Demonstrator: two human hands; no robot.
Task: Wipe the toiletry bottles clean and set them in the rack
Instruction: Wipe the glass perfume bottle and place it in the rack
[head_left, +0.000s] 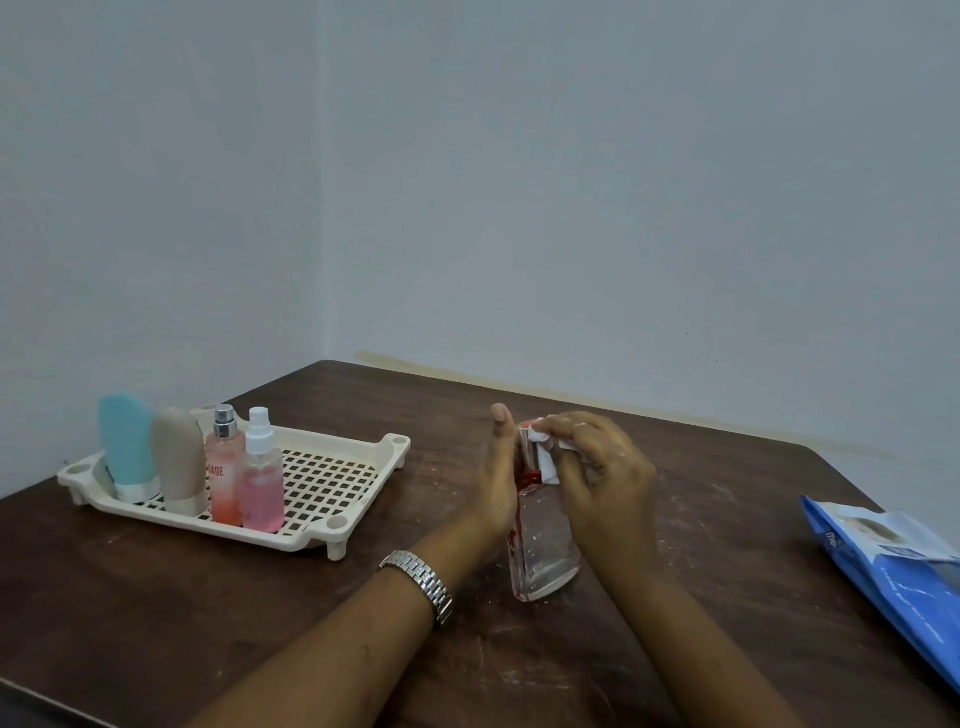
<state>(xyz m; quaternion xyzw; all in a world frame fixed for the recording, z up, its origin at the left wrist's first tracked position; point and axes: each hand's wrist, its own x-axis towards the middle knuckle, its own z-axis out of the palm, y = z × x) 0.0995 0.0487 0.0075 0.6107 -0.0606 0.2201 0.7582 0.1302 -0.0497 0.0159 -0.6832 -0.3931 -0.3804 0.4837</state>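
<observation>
A clear bottle (545, 556) with red markings stands upright on the brown table (311, 623). My left hand (496, 483) holds its left side, thumb raised. My right hand (597, 467) pinches a white wipe (545, 457) against the bottle's top. At the left is a cream slotted rack (332, 478) holding several items in a row: a blue tube (127, 447), a beige tube (179, 457), an orange-pink spray bottle (224, 467) and a pink spray bottle (260, 478).
A blue wipes packet (893, 566) lies at the table's right edge. Pale walls meet in a corner behind the table. The rack's right half holds nothing. A metal watch (421, 582) is on my left wrist.
</observation>
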